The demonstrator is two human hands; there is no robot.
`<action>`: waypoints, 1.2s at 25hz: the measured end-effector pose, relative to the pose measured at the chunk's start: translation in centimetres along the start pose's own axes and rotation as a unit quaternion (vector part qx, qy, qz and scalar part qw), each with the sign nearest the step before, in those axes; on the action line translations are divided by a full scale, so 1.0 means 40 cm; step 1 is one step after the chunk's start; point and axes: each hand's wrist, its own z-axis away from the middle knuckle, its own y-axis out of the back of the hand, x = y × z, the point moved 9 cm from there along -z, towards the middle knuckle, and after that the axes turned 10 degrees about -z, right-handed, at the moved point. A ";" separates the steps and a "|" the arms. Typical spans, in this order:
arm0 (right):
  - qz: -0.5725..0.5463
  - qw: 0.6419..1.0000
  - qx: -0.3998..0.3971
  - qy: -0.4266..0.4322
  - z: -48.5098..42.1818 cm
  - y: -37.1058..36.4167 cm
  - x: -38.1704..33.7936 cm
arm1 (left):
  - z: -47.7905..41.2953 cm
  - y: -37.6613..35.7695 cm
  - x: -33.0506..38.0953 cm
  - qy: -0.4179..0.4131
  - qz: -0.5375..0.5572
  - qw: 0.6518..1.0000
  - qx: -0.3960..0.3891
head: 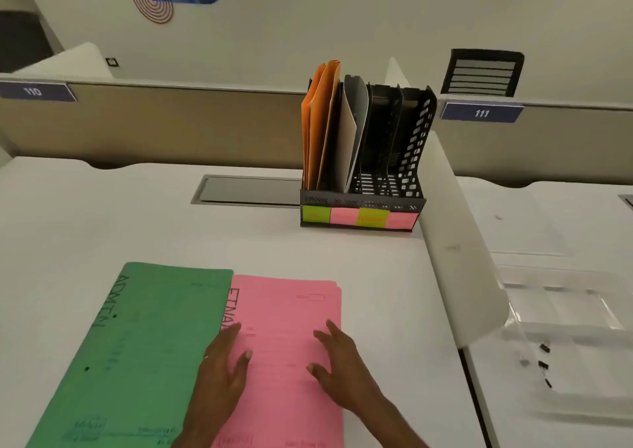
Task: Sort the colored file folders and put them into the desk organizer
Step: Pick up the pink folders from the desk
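Note:
A pink folder (287, 307) lies flat on the white desk near me, beside a green folder (150, 338) that overlaps its left edge. My left hand (222, 372) rests flat with fingers spread on the pink folder's left part. My right hand (339, 362) lies flat on its right part, fingers apart. Farther back stands a black desk organizer (411, 160) with coloured sticky labels on its front. Orange folders (320, 122) fill its leftmost slot and a grey-white folder (354, 122) leans in the second. The two right slots hold nothing.
A white divider (455, 228) runs along the desk's right side, with a clear plastic tray (561, 310) beyond it. A grey cable hatch (246, 190) sits left of the organizer. A beige partition (154, 125) backs the desk.

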 end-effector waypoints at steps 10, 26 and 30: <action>0.030 1.000 -0.005 0.002 0.093 -0.130 0.040 | 0.183 0.064 -0.101 0.120 0.099 0.988 -0.016; -0.252 0.939 0.215 -0.093 0.169 0.010 -0.019 | 0.152 0.207 0.035 0.048 0.414 0.896 -0.154; -0.460 0.856 0.224 -0.079 0.220 0.091 -0.027 | 0.126 0.252 0.077 -0.014 0.428 0.881 -0.202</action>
